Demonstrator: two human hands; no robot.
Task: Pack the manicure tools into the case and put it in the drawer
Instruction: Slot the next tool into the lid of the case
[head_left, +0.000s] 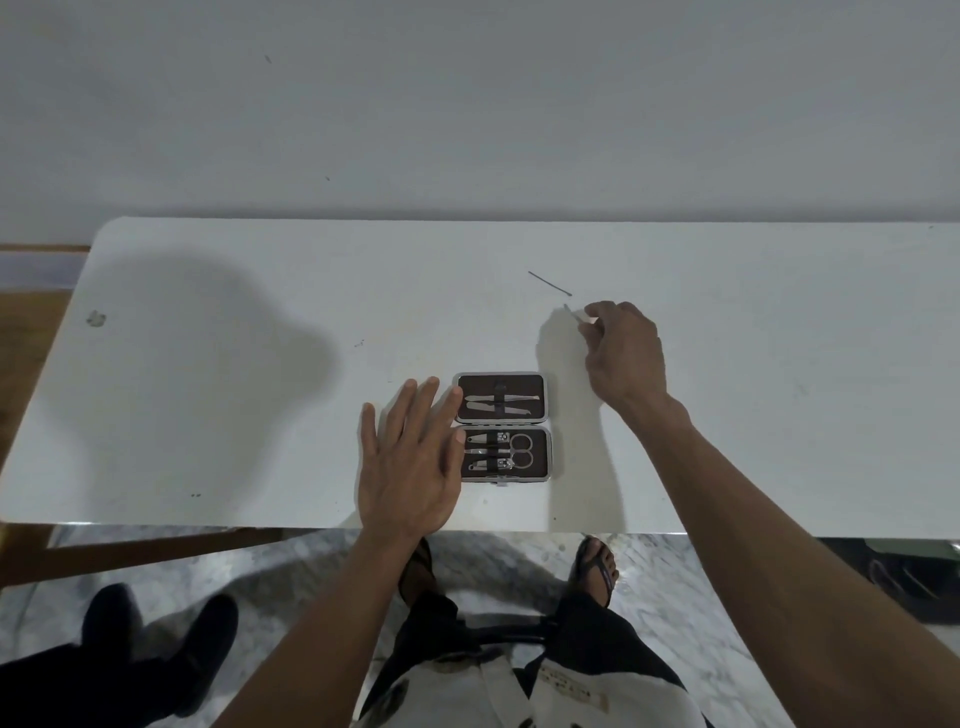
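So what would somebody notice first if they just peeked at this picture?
Probably the open manicure case lying near the front edge of the white table, with shiny scissors and other small tools strapped inside. Next, the two hands: the left hand spread flat beside the case, touching its left edge, and the right hand farther back, pinching a thin metal tool. Another thin stick lies loose just beyond it.
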